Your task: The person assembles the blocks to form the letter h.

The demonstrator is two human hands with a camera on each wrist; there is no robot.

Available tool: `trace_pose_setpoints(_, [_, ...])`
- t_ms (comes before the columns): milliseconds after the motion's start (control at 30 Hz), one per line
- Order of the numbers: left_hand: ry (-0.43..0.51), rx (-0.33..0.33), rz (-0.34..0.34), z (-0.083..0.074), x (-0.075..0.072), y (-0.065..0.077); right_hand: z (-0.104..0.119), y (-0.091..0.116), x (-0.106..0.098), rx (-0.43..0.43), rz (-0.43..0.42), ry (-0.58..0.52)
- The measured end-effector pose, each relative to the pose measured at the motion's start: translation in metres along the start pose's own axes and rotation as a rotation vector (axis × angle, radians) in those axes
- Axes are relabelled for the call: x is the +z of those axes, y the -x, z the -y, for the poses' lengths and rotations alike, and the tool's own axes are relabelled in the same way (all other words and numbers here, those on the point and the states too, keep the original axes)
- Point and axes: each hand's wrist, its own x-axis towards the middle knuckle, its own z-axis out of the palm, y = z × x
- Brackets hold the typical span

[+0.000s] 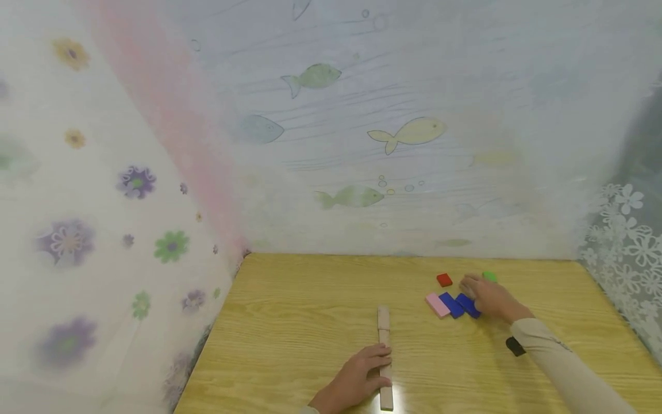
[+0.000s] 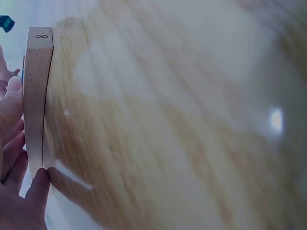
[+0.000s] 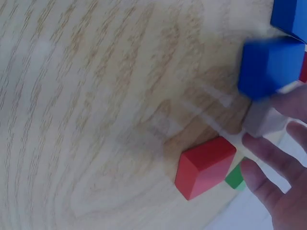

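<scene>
A row of pale wooden blocks (image 1: pixel 385 397) lies end to end on the table, its near end marked with an 8 in the left wrist view. My left hand (image 1: pixel 357 374) rests on this row, fingers and thumb extended against it. Toward the back right, my right hand (image 1: pixel 488 296) reaches among loose blocks. Its thumb and fingertips pinch a pale block (image 3: pixel 264 118), partly hidden by the fingers. Close beside it are two blue blocks (image 1: pixel 451 305), a pink block (image 1: pixel 437 305) and a green block (image 1: pixel 489 277). A red block (image 3: pixel 206 167) stands near the fingertips in the right wrist view.
Another red block (image 1: pixel 444 280) lies left of the right hand in the head view. A wood-grain table (image 1: pixel 289 322) meets walls at its back and left. A small black object (image 1: pixel 515 347) shows by the right sleeve.
</scene>
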Motion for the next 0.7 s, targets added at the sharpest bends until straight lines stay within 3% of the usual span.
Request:
trace_pose_setpoints(400, [-0.009,-0.002,0.004,0.0000,0.0006,0.0001,0.0045,0.0041,-0.0043,0.064,0.078,-0.076])
trace_pose_setpoints(700, [-0.010,-0.008,0.002,-0.0021,-0.0008,0.0010,0.0032,0.0030,-0.0041,0.069,0.054,-0.079])
